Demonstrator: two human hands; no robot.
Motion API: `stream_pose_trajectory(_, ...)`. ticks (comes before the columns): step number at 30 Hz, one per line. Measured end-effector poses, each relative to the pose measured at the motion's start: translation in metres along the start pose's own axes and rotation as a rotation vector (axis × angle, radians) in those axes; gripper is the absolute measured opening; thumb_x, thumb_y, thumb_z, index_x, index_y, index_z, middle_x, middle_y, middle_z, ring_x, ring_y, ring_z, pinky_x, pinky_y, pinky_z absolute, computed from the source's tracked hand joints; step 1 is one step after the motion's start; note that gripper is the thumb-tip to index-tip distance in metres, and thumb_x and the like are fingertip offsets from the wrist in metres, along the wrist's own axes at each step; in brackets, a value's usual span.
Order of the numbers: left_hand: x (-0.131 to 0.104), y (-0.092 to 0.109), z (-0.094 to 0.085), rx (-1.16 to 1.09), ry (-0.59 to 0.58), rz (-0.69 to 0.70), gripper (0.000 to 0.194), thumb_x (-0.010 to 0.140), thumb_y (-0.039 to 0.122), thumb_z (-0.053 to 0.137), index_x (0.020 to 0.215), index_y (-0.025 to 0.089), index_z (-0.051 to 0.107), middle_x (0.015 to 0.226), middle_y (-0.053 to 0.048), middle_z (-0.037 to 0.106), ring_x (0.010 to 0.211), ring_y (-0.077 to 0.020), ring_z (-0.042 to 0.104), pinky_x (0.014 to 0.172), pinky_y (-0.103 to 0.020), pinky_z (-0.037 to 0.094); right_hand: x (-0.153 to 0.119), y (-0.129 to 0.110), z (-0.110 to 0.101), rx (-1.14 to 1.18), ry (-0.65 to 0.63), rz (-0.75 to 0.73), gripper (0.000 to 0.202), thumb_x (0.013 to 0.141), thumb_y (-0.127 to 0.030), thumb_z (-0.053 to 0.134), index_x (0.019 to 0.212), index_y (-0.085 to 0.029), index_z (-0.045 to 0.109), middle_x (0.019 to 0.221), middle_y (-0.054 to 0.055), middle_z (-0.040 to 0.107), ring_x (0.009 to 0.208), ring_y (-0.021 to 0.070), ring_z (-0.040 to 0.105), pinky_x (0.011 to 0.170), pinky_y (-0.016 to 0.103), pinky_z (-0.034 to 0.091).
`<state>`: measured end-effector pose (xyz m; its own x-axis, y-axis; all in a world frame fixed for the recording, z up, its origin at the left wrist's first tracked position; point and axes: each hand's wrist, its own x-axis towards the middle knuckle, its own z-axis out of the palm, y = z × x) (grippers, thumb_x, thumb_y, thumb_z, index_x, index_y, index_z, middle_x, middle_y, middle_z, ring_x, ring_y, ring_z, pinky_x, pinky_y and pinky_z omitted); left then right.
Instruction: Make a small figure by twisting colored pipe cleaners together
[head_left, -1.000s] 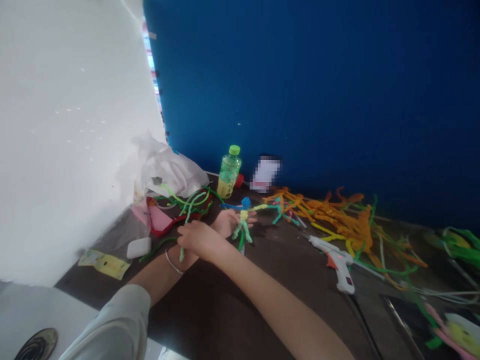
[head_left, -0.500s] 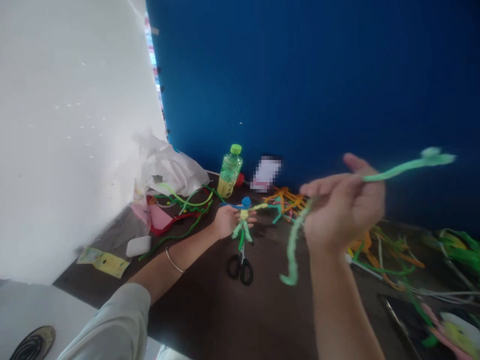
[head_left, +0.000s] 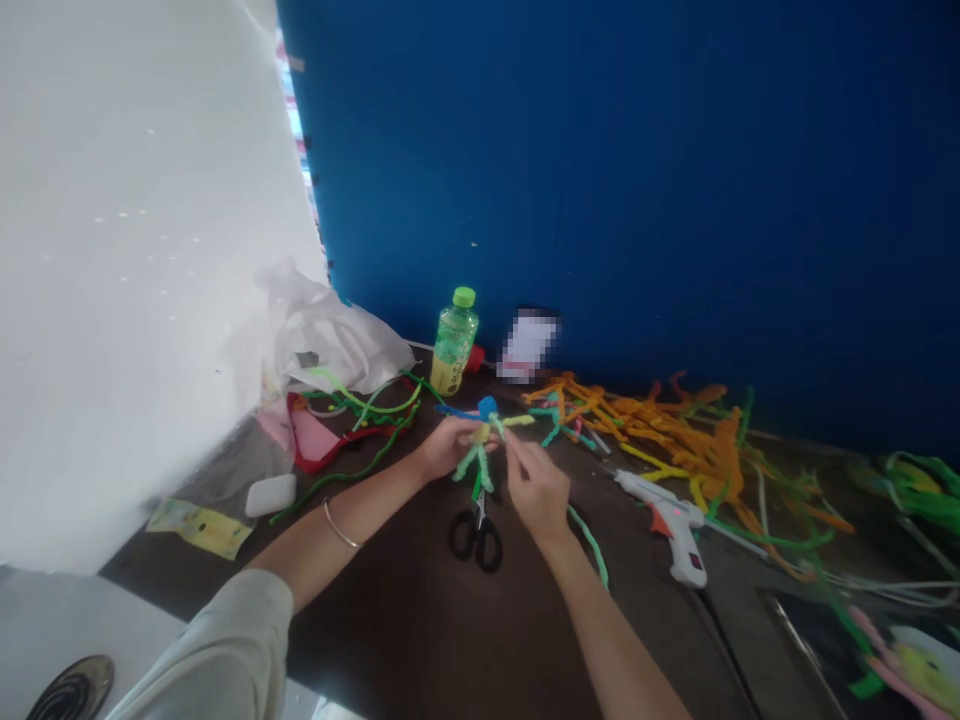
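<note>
My left hand (head_left: 448, 447) is closed around a small pipe-cleaner figure (head_left: 480, 462) with a blue head, a yellow middle and mint-green legs. One blue strand and one yellow strand stick out sideways like arms. My right hand (head_left: 538, 487) pinches a mint-green pipe cleaner (head_left: 591, 540) against the figure's upper body. The strand's far part hangs past my right wrist, and some of it is hidden behind the hand. Below the figure lie black-handled scissors (head_left: 475, 540) on the dark table, beside a short green piece near their blades.
A white glue gun (head_left: 675, 525) with a cord lies to the right. Behind it spreads a heap of orange pipe cleaners (head_left: 675, 440). A bottle (head_left: 454, 345) and a phone (head_left: 529, 347) stand at the back. Leftward are a plastic bag (head_left: 337, 345), green strands and a white case (head_left: 271, 495).
My right hand has come down and left to the figure, bringing the mint-green pipe cleaner against it. The glue gun now shows where my arm was. My left hand keeps holding the figure.
</note>
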<state>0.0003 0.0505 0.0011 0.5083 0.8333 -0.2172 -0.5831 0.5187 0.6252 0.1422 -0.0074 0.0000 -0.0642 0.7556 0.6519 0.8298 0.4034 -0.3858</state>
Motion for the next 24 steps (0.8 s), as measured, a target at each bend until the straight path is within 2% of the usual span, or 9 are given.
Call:
stream_pose_trajectory(3,-0.0001,-0.0022,0.0,0.043,-0.076,0.081,0.019,0.065,0.014,0.06,0.083,0.013,0.056,0.068,-0.003,0.063,0.068,-0.0146,0.063,0.073,-0.028,0.049,-0.0098,0.0043,0.0052,-0.045,0.079,0.022,0.026,0.083,-0.028,0.048,0.101,-0.024,0.065,0.065,0.003,0.061,0.061,0.0124,0.056,0.059,0.022,0.04)
stream_pose_trajectory(7,0.0002,-0.0037,-0.0004,0.075,-0.085,0.09,0.014,0.065,0.014,0.061,0.078,0.013,0.055,0.065,-0.002,0.061,0.066,-0.0129,0.063,0.072,-0.027,0.05,-0.0122,0.0052,0.0049,-0.061,0.147,0.049,0.022,0.081,-0.029,0.051,0.093,-0.023,0.068,0.056,0.001,0.056,0.052,0.0112,0.05,0.057,0.023,0.038)
stream_pose_trajectory(11,0.0009,-0.0049,-0.0005,0.104,-0.091,0.102,0.013,0.065,0.014,0.062,0.076,0.012,0.056,0.069,-0.004,0.063,0.072,-0.0145,0.063,0.072,-0.027,0.05,-0.0119,0.0059,0.0052,-0.031,0.18,0.071,0.018,0.079,-0.029,0.054,0.087,-0.021,0.068,0.058,0.002,0.055,0.053,0.0118,0.05,0.057,0.024,0.039)
stream_pose_trajectory(16,0.0011,-0.0082,0.0,0.169,-0.076,0.12,0.017,0.063,0.014,0.065,0.078,0.012,0.057,0.071,-0.004,0.063,0.075,-0.0154,0.064,0.072,-0.027,0.05,-0.0105,0.0078,0.0057,0.073,0.175,0.105,0.02,0.081,-0.027,0.05,0.09,-0.02,0.066,0.077,0.006,0.058,0.071,0.015,0.055,0.066,0.026,0.043)
stream_pose_trajectory(20,-0.0002,-0.009,0.0007,0.186,-0.08,0.131,0.018,0.062,0.017,0.066,0.077,0.012,0.057,0.07,-0.002,0.062,0.071,-0.0135,0.063,0.072,-0.026,0.05,-0.0103,0.0105,0.0062,0.065,0.134,0.049,0.022,0.083,-0.024,0.047,0.092,-0.022,0.066,0.079,0.005,0.057,0.075,0.0162,0.054,0.069,0.029,0.043)
stream_pose_trajectory(24,0.0,-0.0096,0.0001,0.217,-0.034,0.152,0.02,0.061,0.019,0.069,0.076,0.013,0.057,0.068,0.0,0.061,0.064,-0.0101,0.061,0.068,-0.022,0.049,-0.0103,0.0102,0.0054,-0.031,0.096,-0.002,0.021,0.082,-0.022,0.048,0.091,-0.024,0.067,0.079,0.005,0.058,0.078,0.0178,0.052,0.073,0.033,0.038)
